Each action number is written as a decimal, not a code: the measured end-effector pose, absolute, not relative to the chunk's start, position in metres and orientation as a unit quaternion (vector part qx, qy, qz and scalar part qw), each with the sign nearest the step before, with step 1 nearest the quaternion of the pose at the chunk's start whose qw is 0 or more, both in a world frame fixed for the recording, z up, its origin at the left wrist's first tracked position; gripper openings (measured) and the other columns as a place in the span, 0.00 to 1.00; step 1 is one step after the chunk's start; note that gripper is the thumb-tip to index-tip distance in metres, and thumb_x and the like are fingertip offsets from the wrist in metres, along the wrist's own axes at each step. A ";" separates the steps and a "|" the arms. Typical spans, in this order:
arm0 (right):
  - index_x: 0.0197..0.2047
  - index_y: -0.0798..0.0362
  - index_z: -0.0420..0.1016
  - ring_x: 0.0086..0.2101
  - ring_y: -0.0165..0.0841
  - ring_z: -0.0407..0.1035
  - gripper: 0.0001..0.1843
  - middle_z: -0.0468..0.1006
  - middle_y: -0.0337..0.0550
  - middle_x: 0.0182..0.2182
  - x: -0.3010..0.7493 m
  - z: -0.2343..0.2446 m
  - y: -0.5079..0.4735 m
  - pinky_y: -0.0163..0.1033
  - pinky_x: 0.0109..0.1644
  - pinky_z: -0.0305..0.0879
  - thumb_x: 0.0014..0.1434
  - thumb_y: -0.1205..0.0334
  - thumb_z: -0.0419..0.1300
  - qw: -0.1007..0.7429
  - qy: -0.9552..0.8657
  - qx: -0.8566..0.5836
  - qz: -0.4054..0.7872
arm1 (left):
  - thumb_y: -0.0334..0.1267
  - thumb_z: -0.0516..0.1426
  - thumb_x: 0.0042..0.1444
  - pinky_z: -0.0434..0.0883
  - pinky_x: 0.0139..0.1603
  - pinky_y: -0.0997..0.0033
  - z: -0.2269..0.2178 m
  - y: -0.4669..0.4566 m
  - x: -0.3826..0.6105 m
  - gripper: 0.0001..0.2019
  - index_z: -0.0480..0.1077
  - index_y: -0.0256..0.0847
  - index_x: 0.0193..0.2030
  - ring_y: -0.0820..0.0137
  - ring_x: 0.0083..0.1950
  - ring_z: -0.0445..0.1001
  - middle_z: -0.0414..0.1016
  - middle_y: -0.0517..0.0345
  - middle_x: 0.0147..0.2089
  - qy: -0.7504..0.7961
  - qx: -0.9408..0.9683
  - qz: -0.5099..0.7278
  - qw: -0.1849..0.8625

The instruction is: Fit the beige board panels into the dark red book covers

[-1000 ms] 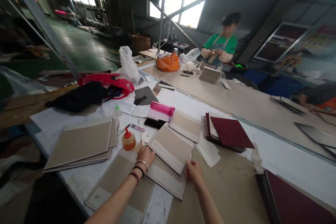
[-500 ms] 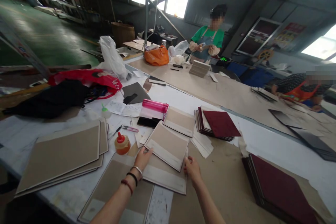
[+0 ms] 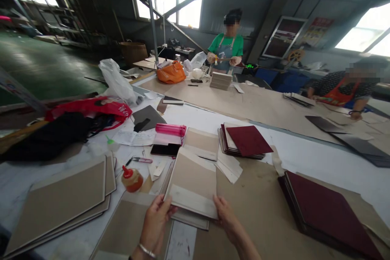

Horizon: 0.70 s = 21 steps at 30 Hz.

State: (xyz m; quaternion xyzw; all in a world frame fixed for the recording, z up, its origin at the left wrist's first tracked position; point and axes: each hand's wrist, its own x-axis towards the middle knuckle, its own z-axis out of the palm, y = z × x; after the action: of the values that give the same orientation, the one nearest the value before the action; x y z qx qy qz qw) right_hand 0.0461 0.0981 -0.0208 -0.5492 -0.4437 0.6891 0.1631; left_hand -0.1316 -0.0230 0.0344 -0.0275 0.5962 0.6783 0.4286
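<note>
A beige board panel (image 3: 195, 172) with pale strips at both ends is held up and tilted in front of me. My left hand (image 3: 156, 216) pinches its near left corner. My right hand (image 3: 226, 211) grips the near right corner. Below it, partly covered, lies another beige panel (image 3: 193, 220). A smaller beige panel (image 3: 201, 144) rests just behind. Under my left forearm is a larger beige panel (image 3: 123, 215). The glue bottle (image 3: 132, 179) with a red cap stands left of my left hand.
Large beige panels (image 3: 61, 195) are stacked at left. Two piles of maroon panels, one nearer (image 3: 329, 207) and one farther (image 3: 250, 140), lie at right. A pink tube (image 3: 170, 129) and a utility knife (image 3: 142, 160) lie behind. Two people (image 3: 227, 46) work across the table.
Both hands have raised the beige panel off the one below and tilted it toward me. The camera view has shifted slightly right. The person in green has moved their hands.
</note>
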 end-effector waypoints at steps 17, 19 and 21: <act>0.28 0.49 0.65 0.33 0.47 0.70 0.09 0.76 0.54 0.29 0.103 0.114 0.104 0.45 0.38 0.60 0.49 0.56 0.48 0.074 -0.721 -0.643 0.247 | 0.45 0.55 0.34 0.67 0.38 0.57 -0.006 0.011 -0.197 0.10 0.60 0.42 0.15 0.53 0.31 0.71 0.63 0.56 0.17 0.813 0.223 0.388 0.374; 0.29 0.49 0.63 0.34 0.45 0.70 0.08 0.75 0.53 0.30 0.081 0.107 0.095 0.43 0.38 0.59 0.52 0.57 0.46 0.083 -0.744 -0.619 0.236 | 0.47 0.54 0.35 0.67 0.34 0.62 0.009 0.014 -0.184 0.11 0.62 0.42 0.17 0.58 0.29 0.71 0.66 0.57 0.18 0.771 0.258 0.420 0.403; 0.31 0.49 0.63 0.35 0.44 0.69 0.07 0.74 0.52 0.32 0.064 0.109 0.086 0.42 0.38 0.57 0.54 0.58 0.47 0.079 -0.752 -0.601 0.259 | 0.49 0.53 0.39 0.68 0.38 0.65 0.030 0.018 -0.161 0.14 0.68 0.40 0.25 0.59 0.36 0.72 0.73 0.54 0.27 0.730 0.292 0.456 0.417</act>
State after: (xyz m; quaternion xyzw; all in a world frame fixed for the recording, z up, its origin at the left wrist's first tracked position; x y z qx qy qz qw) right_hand 0.0643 0.0855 0.1087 -0.6007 -0.7521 0.2593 0.0789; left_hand -0.1612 0.0181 0.0301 0.2919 0.7296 0.4563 0.4175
